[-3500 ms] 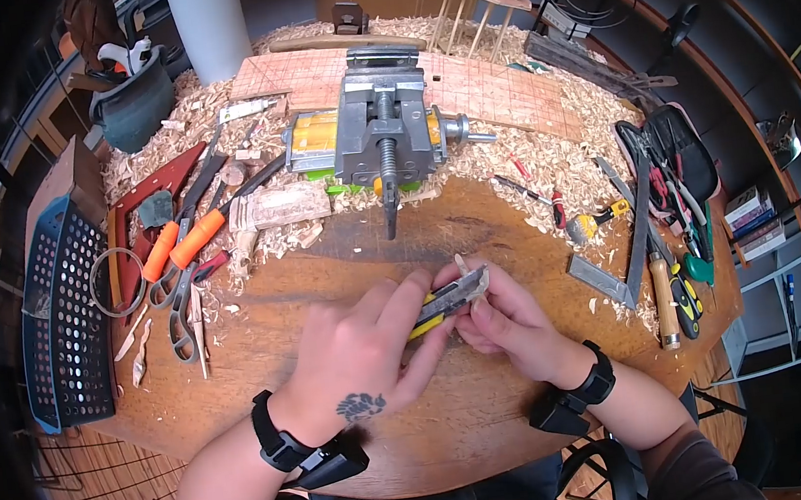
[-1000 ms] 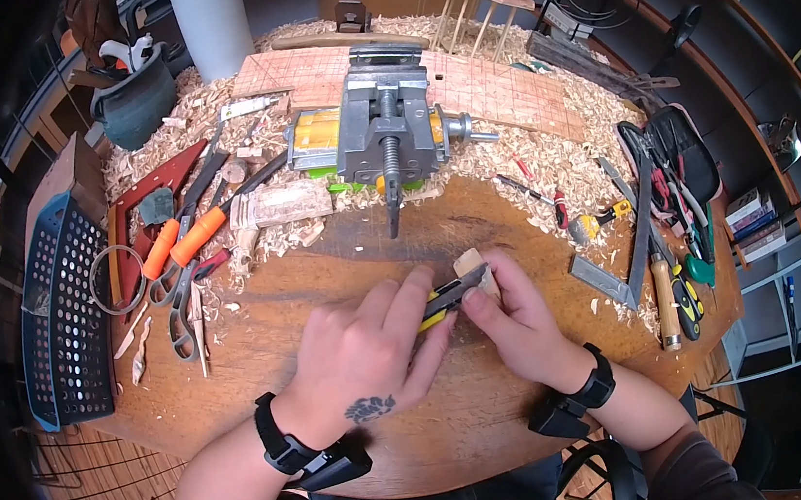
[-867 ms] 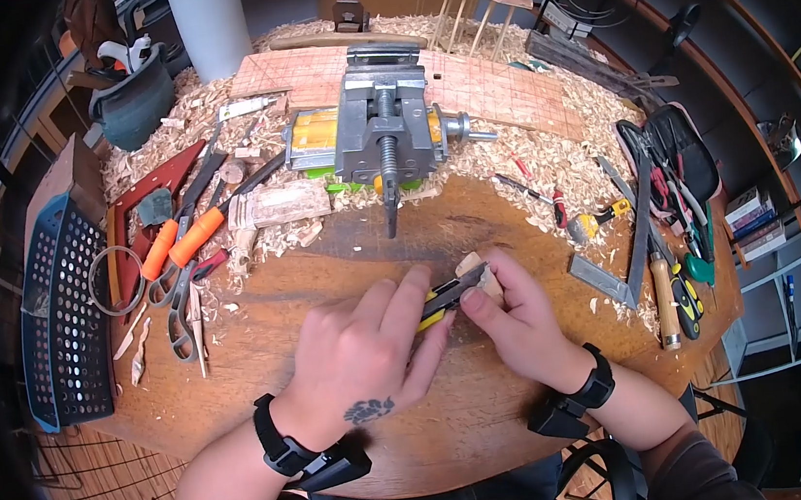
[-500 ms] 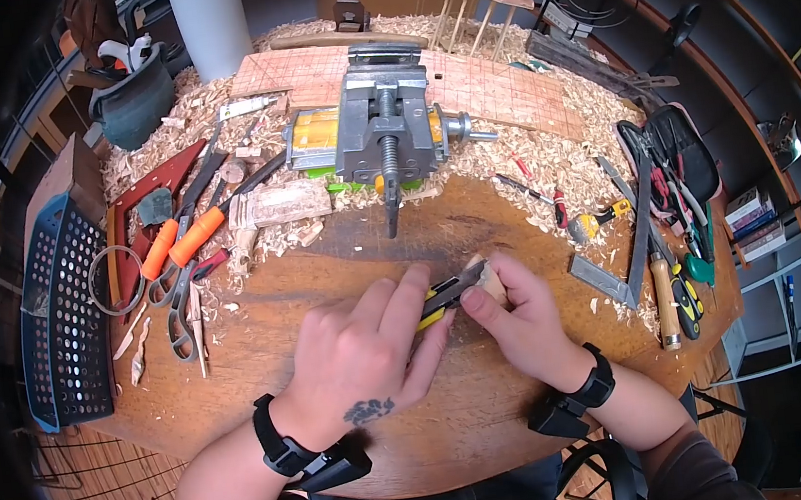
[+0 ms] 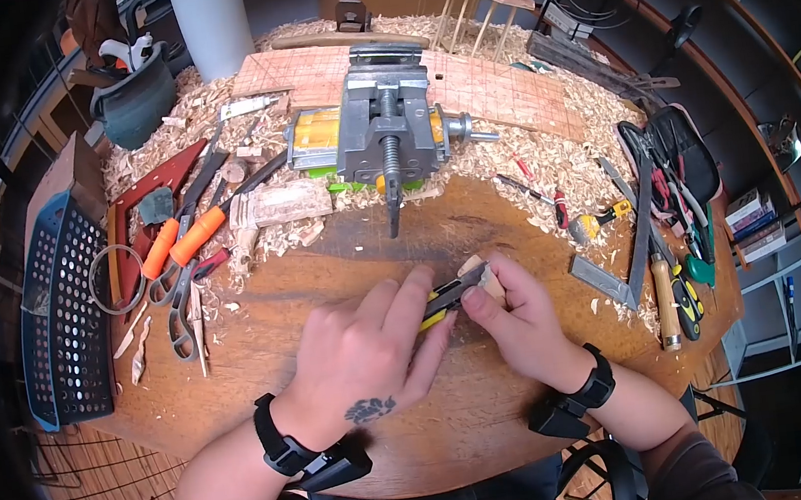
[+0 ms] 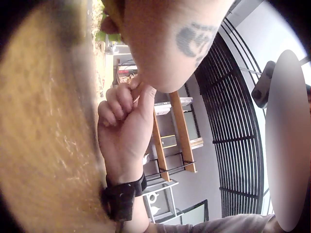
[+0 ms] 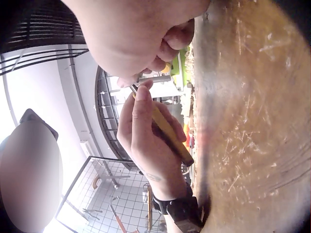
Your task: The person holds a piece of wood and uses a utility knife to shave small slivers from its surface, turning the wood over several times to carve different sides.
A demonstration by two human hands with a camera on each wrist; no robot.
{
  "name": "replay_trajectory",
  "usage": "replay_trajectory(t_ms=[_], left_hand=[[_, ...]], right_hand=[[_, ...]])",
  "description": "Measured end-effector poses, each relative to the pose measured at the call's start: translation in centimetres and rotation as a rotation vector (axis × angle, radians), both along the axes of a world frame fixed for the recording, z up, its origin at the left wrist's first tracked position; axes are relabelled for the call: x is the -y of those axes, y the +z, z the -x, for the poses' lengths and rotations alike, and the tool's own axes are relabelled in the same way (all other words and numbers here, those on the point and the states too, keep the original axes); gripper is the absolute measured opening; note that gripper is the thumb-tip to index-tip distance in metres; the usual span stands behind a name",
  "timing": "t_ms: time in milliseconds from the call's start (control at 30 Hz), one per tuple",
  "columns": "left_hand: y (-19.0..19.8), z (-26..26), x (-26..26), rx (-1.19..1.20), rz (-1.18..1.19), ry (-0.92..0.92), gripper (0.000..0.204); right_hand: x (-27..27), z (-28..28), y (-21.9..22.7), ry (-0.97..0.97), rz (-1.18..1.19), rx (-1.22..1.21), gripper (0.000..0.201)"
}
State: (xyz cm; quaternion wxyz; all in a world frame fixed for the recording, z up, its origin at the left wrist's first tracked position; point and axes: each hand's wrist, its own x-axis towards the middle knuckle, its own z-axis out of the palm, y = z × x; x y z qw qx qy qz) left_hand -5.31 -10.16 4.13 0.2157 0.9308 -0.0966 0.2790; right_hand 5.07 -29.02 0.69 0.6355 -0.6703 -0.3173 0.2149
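Note:
My left hand (image 5: 362, 352) grips a yellow and black utility knife (image 5: 435, 319) over the front of the table; its yellow handle also shows along the palm in the right wrist view. The knife's grey blade (image 5: 454, 293) points up and right, across a small pale wood piece (image 5: 468, 264). My right hand (image 5: 528, 326) holds this piece in curled fingers, which hide most of it. The right thumb (image 5: 485, 309) lies right at the blade. In the left wrist view, the right fingers are curled and the wood is hidden.
A metal vise (image 5: 385, 125) stands mid-table among wood shavings (image 5: 547, 161). Scissors (image 5: 178, 317), orange-handled tools (image 5: 194, 237) and a blue basket (image 5: 66, 314) are at left. A chisel-like wooden handle (image 5: 666, 305), a square (image 5: 604, 279) and a tool pouch (image 5: 688, 156) lie right.
Since 3.5 seconds ago, the right hand has turned the wood piece and its thumb has come to the blade. In the last second, the wood's top dips behind the blade, then rises slightly.

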Motion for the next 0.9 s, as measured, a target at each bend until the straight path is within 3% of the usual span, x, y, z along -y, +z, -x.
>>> replay_trajectory(t_ms=[233,400,900], left_hand=[[0.14,0.11,0.09,-0.02,0.021,0.03,0.041],[0.36,0.25,0.2,-0.097,0.016,0.005,0.041],[0.53,0.27,0.19,-0.048,0.04,0.012,0.042]], right_hand=[[0.05,0.11,-0.08,-0.018,0.018,0.026,0.021],[0.17,0.26,-0.19,0.066,-0.039,-0.126,0.025],[0.5,-0.24,0.31,0.066,0.039,-0.027,0.025]])
